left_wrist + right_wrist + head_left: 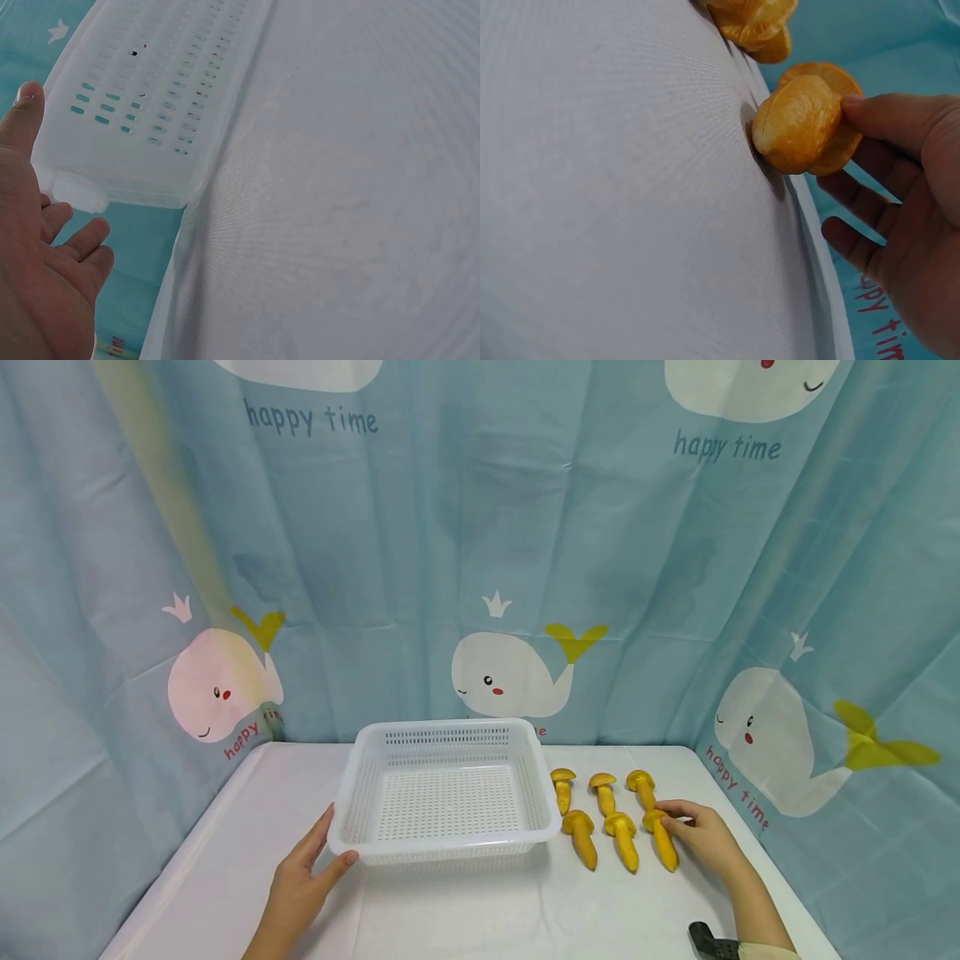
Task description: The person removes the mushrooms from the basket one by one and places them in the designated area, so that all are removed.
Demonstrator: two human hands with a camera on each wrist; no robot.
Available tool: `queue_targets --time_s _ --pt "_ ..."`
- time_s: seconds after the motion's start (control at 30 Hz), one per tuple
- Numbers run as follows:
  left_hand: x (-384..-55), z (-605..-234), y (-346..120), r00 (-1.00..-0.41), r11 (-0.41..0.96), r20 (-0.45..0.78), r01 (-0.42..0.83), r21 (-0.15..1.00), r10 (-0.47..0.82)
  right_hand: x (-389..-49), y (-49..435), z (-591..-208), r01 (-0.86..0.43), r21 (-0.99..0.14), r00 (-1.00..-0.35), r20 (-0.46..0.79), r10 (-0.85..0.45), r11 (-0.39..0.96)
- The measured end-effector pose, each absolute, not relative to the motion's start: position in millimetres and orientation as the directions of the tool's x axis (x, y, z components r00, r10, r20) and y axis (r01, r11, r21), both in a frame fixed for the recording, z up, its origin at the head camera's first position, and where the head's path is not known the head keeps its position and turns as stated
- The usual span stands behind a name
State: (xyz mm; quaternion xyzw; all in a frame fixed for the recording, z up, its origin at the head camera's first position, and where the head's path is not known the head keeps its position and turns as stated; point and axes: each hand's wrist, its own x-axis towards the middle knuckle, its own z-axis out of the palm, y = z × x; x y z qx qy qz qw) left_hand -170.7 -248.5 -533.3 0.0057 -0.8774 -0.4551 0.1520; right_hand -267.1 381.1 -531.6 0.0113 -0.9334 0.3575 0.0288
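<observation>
A white perforated plastic basket stands on the table with nothing in it. My left hand is at its front left corner, thumb near the front rim and fingers along the left side, all fairly straight. In the left wrist view the thumb lies against or just beside the basket; contact is hard to tell. My right hand pinches the cap of the front right yellow mushroom between thumb and fingers. That mushroom still lies on or very close to the cloth in the right wrist view.
Several more yellow mushrooms lie in two rows right of the basket, among them a front left mushroom and a back right mushroom. White cloth covers the table. A blue whale-print curtain encloses the back and sides.
</observation>
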Motion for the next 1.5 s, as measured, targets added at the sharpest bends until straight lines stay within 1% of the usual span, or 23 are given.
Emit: queue_targets --time_s 0.47,0.73,1.13,1.5 --pt "-169.4 -529.8 -247.9 -0.952 0.594 0.267 0.13 0.794 -0.149 -268.7 382.8 -534.2 -0.015 -0.695 -1.0 0.025 0.003 0.719" --pt "-169.7 -531.7 -248.8 -0.95 0.584 0.276 0.143 0.799 -0.145 -267.0 382.4 -534.4 -0.002 -0.69 -1.0 0.009 0.006 0.724" --pt "-169.3 -532.3 -248.8 -0.95 0.584 0.275 0.141 0.8 -0.147 -267.6 384.4 -537.1 -0.026 -0.675 -1.0 0.029 -0.009 0.737" --pt "-169.1 -530.2 -248.3 -0.951 0.596 0.278 0.145 0.79 -0.138 -266.6 383.9 -535.6 -0.02 -0.671 -1.0 0.023 -0.006 0.742"
